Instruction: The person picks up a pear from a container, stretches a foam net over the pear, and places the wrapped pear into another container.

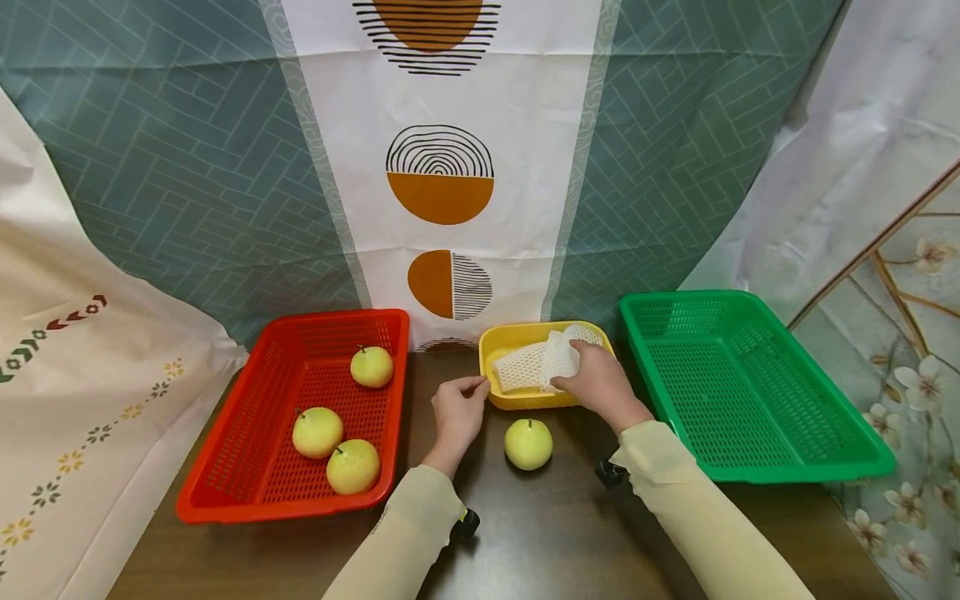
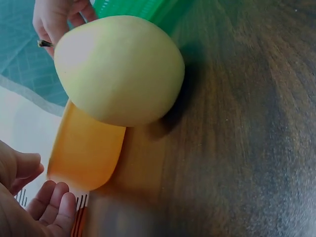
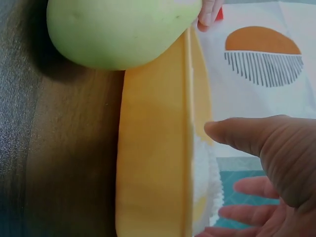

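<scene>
White foam fruit nets (image 1: 521,367) lie in a small yellow basket (image 1: 536,401) at the back middle of the table. My right hand (image 1: 602,382) reaches over them; in the right wrist view its thumb (image 3: 242,133) and fingers are spread apart beside the netting (image 3: 201,163). Whether the fingers touch the net is unclear. At the basket's left end is my left hand (image 1: 458,410), its thumb and fingertips parted with nothing visible between them in the left wrist view. A yellow-green pear (image 1: 528,444) stands on the table in front of the basket, between both hands.
To the left, a red basket (image 1: 288,510) holds three pears, one of them a pear (image 1: 371,367) near its back. A green basket (image 1: 757,400) with nothing visible inside stands on the right. Patterned cloth (image 1: 442,283) hangs behind the brown table (image 1: 540,542).
</scene>
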Action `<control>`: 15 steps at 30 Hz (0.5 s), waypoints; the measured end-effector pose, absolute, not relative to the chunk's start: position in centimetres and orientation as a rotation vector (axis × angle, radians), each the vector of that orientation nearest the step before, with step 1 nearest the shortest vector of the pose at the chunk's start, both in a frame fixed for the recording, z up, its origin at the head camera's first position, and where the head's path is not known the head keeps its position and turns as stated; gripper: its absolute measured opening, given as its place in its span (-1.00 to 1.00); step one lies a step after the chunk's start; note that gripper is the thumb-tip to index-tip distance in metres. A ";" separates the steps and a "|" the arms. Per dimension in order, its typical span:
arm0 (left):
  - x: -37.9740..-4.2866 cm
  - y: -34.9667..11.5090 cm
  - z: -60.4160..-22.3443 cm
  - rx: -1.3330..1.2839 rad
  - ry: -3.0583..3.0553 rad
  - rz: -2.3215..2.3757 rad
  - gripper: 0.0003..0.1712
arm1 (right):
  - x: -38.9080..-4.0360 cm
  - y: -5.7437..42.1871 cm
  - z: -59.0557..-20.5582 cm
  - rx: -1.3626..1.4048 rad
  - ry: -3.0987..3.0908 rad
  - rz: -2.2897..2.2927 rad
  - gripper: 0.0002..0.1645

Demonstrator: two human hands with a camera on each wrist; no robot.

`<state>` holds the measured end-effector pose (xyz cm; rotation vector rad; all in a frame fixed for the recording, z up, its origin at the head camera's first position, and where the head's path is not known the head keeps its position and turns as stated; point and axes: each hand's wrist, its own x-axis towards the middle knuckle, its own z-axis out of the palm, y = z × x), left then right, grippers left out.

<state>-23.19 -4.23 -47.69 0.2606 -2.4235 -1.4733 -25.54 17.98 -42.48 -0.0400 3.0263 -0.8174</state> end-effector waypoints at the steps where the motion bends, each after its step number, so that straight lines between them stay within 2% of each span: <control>1: -23.3 -4.2 -47.9 0.260 -2.423 -1.478 -0.85 | -25.7 17.9 -42.6 -0.033 3.018 -0.807 0.00; 9: -23.6 -4.4 -48.4 0.242 -2.408 -1.543 -0.83 | -26.5 17.7 -43.8 0.014 3.007 -0.774 0.08; 15: -24.0 -4.4 -48.9 0.227 -2.380 -1.575 -0.83 | -26.9 17.8 -44.3 0.075 3.002 -0.758 -0.11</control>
